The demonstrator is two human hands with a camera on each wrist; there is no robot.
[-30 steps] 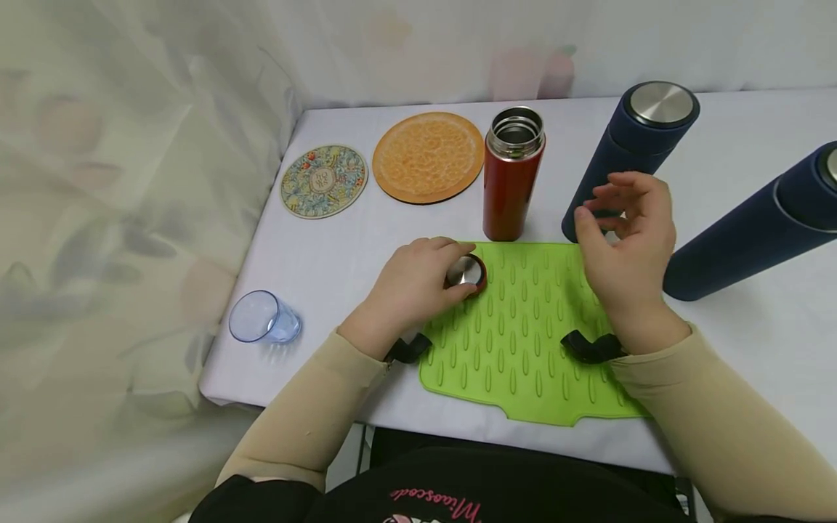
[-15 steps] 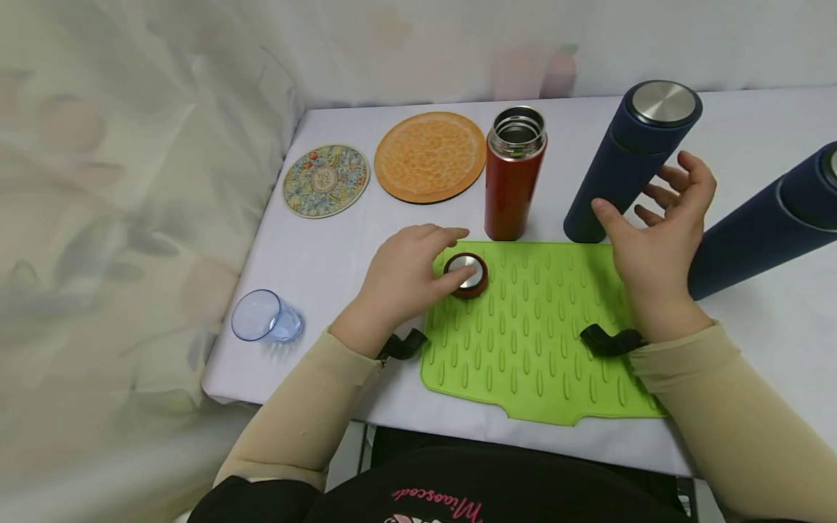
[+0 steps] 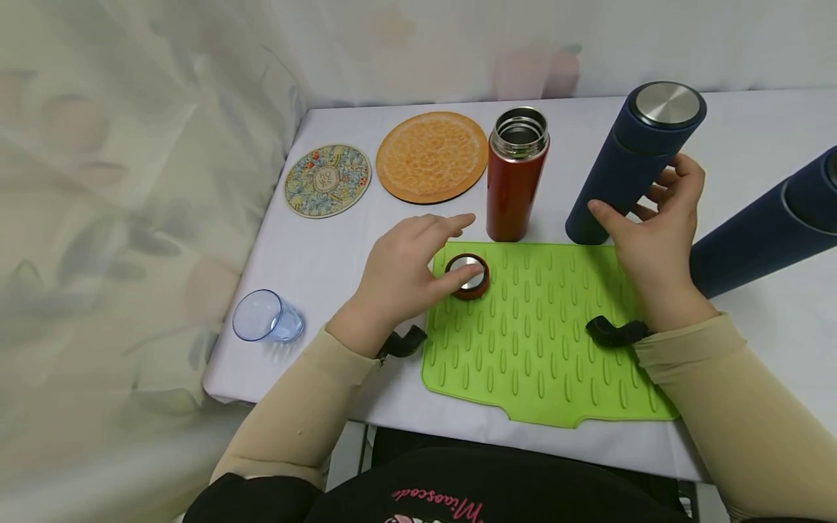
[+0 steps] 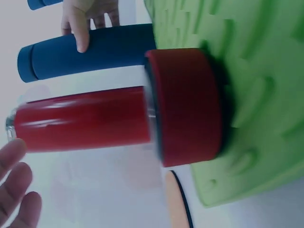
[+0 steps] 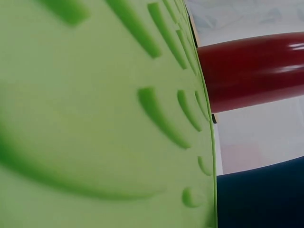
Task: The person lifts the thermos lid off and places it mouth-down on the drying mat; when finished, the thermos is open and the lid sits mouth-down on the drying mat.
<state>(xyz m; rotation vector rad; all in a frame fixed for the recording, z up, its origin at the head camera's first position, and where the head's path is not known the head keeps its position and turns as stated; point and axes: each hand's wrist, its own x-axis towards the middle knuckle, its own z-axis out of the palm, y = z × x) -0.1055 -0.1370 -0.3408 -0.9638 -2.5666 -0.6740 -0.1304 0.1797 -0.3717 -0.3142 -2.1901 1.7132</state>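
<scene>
My left hand [image 3: 408, 272] is held with fingers stretched out, its thumb over the steel top of a small red lid [image 3: 472, 293]. That lid sits on the near-left part of a green ribbed silicone mat [image 3: 523, 341]; the left wrist view shows its red side [image 4: 187, 107] close up, with the fingertips [image 4: 16, 190] apart from it. Behind the mat stands an uncapped red thermos [image 3: 513, 192], its steel neck exposed. My right hand [image 3: 660, 240] grips the lower half of a navy thermos [image 3: 617, 171], thumb in front and fingers behind. This thermos is upright and capped.
A second navy thermos [image 3: 752, 229] stands at the right, close beside my right hand. Two round mats, one patterned [image 3: 327, 181] and one orange [image 3: 431, 156], lie at the back left. A blue-tinted glass [image 3: 264, 317] stands near the table's left edge.
My left hand has let go of the red lid and lifted slightly back from it. My right hand has moved right and closed its fingers round the nearer navy thermos.
</scene>
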